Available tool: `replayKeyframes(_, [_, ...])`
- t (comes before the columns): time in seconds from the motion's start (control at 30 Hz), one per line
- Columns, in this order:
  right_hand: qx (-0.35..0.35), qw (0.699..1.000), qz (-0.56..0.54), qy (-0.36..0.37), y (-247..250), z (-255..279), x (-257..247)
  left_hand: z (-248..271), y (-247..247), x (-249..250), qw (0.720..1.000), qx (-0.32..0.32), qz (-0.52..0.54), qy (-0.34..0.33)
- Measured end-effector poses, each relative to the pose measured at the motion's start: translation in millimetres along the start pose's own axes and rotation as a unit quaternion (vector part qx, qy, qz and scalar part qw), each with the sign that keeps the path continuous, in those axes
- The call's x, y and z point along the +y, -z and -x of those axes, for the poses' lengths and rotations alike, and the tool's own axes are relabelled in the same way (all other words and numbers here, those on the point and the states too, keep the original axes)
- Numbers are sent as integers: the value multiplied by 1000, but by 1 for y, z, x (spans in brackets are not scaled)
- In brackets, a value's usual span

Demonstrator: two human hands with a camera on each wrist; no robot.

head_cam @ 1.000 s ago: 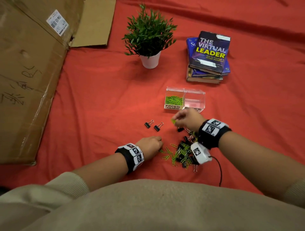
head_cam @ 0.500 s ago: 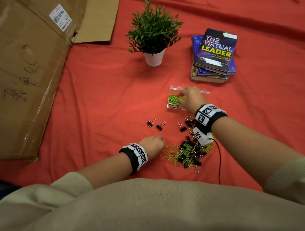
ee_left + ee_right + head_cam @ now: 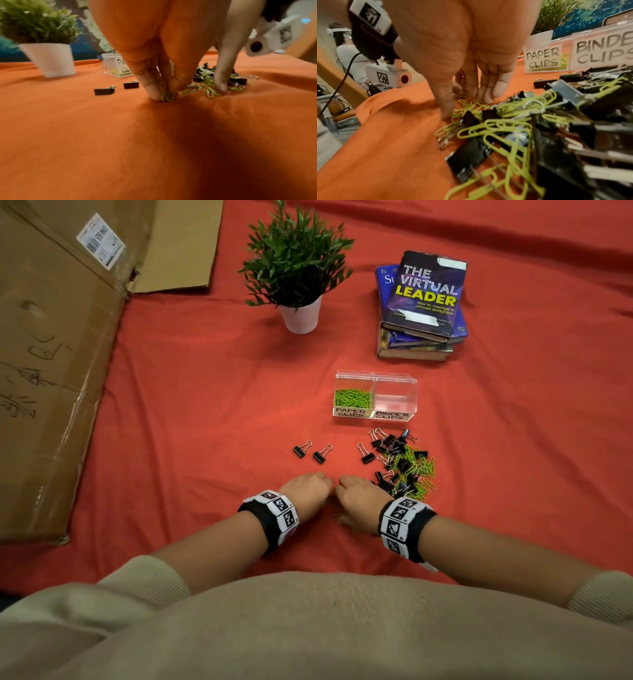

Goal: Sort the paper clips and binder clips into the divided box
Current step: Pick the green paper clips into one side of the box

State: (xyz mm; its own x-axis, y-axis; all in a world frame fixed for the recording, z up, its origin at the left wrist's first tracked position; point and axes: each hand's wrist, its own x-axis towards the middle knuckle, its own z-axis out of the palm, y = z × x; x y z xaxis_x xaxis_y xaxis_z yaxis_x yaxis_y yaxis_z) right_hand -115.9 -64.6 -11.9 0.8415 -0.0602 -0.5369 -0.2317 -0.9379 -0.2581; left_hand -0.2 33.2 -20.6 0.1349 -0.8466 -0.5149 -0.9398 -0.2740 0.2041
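The clear divided box [image 3: 412, 383] holds green paper clips [image 3: 352, 398] in its left compartment; the right one, labelled BINDER CLIPS [image 3: 604, 52], shows nothing inside. A mixed pile of black binder clips and green paper clips [image 3: 404, 463] lies just in front of it. My left hand [image 3: 164, 94] pinches a few green paper clips [image 3: 169, 96] against the cloth at the pile's near left edge. My right hand [image 3: 467, 104] is right beside it, with straight fingers [image 3: 489, 94] and thumb set down on either side of loose paper clips [image 3: 474, 104].
Three loose binder clips [image 3: 302, 449] [image 3: 322, 454] [image 3: 364, 453] lie left of the pile. A potted plant [image 3: 298, 285] and a stack of books [image 3: 423, 306] stand behind the box. Flattened cardboard [image 3: 51, 354] covers the left side of the red cloth [image 3: 205, 405].
My right hand has come back from over the box's paper clip compartment to the near edge of the pile, beside my left hand. The left hand has stayed at the same spot.
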Motion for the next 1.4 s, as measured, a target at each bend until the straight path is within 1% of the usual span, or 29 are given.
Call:
replayKeyframes(0.07, [3,1000,-13,10,-3,2,-1,-1,0,-6,998,-1,51,31])
replayKeyframes(0.17, [7,998,-59,18,-4,5,0,-2,-2,-10,996,17,87,26])
replayKeyframes(0.3, [7,994,-107,11,-7,7,2,0,-5,-1,996,26,85,4])
replayKeyframes(0.5, [20,985,-173,5,-5,7,9,6,-11,8,998,10,57,-38])
replayKeyframes(0.57, [33,973,-229,-26,2,9,15,7,-12,7,998,4,38,-46])
replayKeyframes(0.63, [52,954,-289,-64,15,7,25,9,-11,7,999,-1,14,-52])
replayKeyframes(0.73, [95,924,-358,-98,47,-1,48,12,-8,8,998,-2,-13,-62])
replayKeyframes(0.8, [130,903,-393,-113,74,-10,63,13,-6,9,997,-13,-31,-72])
replayKeyframes(0.9, [183,897,-383,-126,112,-31,83,13,-4,8,994,-31,-48,-91])
replayKeyframes(0.97, [211,894,-367,-144,129,-48,94,13,-3,7,993,-38,-48,-101])
replayKeyframes(1.03, [218,906,-322,-166,135,-64,99,13,-3,6,993,-43,-44,-102])
replayKeyframes(1.13, [211,925,-262,-178,128,-81,99,13,-4,5,994,-45,-35,-97])
replayKeyframes(1.23, [202,939,-224,-168,120,-84,98,13,-3,6,993,-47,-45,-99])
replayKeyframes(1.33, [215,954,-166,-123,118,-70,89,14,0,9,992,-45,-65,-101])
replayKeyframes(1.4, [207,961,-160,-91,109,-53,76,13,-1,11,991,-43,-74,-101])
